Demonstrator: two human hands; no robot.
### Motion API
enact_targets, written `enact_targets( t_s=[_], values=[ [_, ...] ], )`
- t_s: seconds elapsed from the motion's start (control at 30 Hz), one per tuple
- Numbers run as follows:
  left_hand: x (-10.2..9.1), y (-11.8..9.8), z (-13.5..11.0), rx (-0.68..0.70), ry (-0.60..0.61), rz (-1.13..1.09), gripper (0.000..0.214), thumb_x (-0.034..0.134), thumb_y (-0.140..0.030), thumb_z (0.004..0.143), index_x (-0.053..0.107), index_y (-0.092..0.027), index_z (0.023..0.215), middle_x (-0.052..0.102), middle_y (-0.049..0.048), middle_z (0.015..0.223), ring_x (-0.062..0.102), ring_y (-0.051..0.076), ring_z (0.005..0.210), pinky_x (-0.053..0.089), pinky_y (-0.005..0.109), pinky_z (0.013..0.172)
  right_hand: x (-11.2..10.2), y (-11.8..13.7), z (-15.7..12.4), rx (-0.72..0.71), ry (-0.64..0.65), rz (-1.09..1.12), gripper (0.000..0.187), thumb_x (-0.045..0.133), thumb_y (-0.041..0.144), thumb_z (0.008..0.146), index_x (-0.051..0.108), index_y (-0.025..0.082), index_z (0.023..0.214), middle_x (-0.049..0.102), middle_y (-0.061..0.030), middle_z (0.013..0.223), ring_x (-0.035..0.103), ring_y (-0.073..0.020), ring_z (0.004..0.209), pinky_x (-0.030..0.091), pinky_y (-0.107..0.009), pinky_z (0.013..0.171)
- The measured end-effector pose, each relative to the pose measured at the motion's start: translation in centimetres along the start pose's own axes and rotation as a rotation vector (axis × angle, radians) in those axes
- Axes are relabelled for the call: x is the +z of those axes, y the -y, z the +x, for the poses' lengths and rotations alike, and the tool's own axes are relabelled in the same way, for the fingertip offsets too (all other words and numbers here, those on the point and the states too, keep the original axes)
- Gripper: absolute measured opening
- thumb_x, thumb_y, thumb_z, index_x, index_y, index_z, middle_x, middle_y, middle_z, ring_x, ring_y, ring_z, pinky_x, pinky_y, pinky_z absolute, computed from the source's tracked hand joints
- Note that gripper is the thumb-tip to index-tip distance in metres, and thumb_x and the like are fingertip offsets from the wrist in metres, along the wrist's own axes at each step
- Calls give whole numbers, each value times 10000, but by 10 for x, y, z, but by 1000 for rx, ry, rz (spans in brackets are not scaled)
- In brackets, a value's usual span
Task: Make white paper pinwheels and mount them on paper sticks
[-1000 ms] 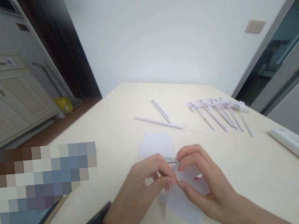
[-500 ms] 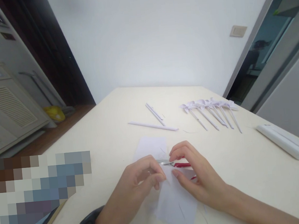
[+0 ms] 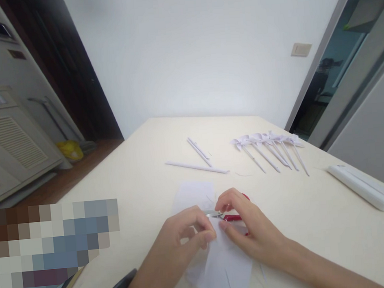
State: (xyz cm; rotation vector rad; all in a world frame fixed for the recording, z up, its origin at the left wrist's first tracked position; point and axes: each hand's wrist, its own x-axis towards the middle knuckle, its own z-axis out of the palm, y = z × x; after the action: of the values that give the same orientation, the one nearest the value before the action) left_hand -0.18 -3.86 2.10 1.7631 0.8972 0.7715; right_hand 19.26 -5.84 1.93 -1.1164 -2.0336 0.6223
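My left hand (image 3: 189, 236) has thumb and fingertips pinched together at the left edge of a white paper sheet (image 3: 231, 266). What lies in the pinch is too small to make out. My right hand (image 3: 249, 226) is bent over red-handled scissors (image 3: 232, 217), its thumb and fingertips apart, with no visible grip on anything. The scissors' metal blades point left, between the two hands, and the fingers partly cover them. Another white paper piece (image 3: 194, 193) lies just beyond. Thin wire-like strands (image 3: 228, 282) rest on and around the sheets.
Rolled paper sticks (image 3: 197, 167) lie past the hands. Several paper pinwheels on sticks (image 3: 265, 140) are lined up at the back right. A long white pack (image 3: 364, 187) sits near the table's right edge. A wall (image 3: 184, 50) borders the table's far side.
The view has tipped up slightly. The near paper sheet has shifted a little left and shows a raised edge beside my left fingers. Both hands stay close to their earlier places.
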Motion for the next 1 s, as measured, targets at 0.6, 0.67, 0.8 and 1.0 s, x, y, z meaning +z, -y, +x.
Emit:
enact_targets(
  t_s=[0.6, 0.67, 0.8, 1.0],
  values=[
    [0, -3, 4, -9, -23, -44, 105, 568, -231, 810, 613, -176, 733, 581, 3, 756, 506, 126, 651, 400, 218, 542, 3, 10, -4, -191, -40, 3, 183, 525, 102, 809, 509, 202, 961, 507, -53, 985, 490, -175, 929, 433, -320, 805],
    [-1, -2, 3, 14, -28, -41, 117, 572, -232, 808, 621, -174, 720, 588, 7, 755, 508, 130, 657, 404, 219, 550, 3, 9, -5, -179, -32, -21, 175, 534, 110, 809, 507, 198, 958, 505, -52, 993, 487, -173, 933, 428, -317, 809],
    [0, -4, 2, -16, -22, -25, 100, 583, -215, 796, 632, -182, 716, 586, -3, 726, 509, 125, 641, 416, 221, 570, 3, 7, -6, -159, 22, -77, 152, 534, 131, 815, 508, 191, 953, 499, -54, 1020, 475, -170, 957, 420, -312, 827],
    [3, -8, 2, -52, 22, -14, 105, 565, -197, 798, 622, -186, 711, 585, -6, 727, 517, 123, 629, 437, 232, 600, 2, 6, -7, -116, 43, -30, 178, 536, 121, 806, 505, 192, 966, 488, -53, 1034, 475, -158, 972, 426, -292, 847]
  ],
)
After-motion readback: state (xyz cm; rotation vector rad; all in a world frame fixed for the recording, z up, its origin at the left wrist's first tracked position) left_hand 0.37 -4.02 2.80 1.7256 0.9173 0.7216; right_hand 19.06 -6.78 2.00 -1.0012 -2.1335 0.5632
